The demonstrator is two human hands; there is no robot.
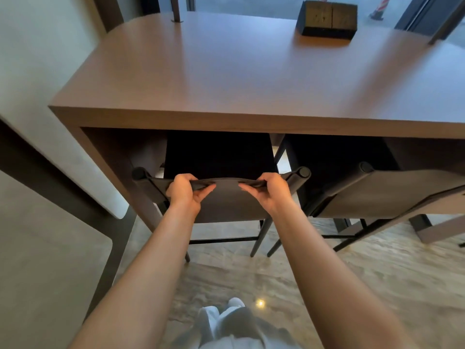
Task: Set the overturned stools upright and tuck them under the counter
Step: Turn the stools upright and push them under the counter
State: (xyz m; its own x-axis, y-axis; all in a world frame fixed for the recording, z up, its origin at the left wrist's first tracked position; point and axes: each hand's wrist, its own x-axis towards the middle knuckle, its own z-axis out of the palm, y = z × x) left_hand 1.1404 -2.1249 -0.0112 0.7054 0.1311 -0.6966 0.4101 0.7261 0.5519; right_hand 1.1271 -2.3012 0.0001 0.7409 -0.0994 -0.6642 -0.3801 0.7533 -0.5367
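Arms stretched forward, left hand (184, 193) and right hand (268, 193) apart on the backrest of the stool (226, 207), fingers (182, 178) curled over its top edge, thumbs pinching the grey fabric, stool upright, seat under the desk (226, 71), second stool (392, 192) just beside, on the right.

Stool (226, 205) upright at 6 o'clock, grey backrest, black frame, seat under counter (226, 71). Second stool (392, 192) likewise at 3 o'clock.
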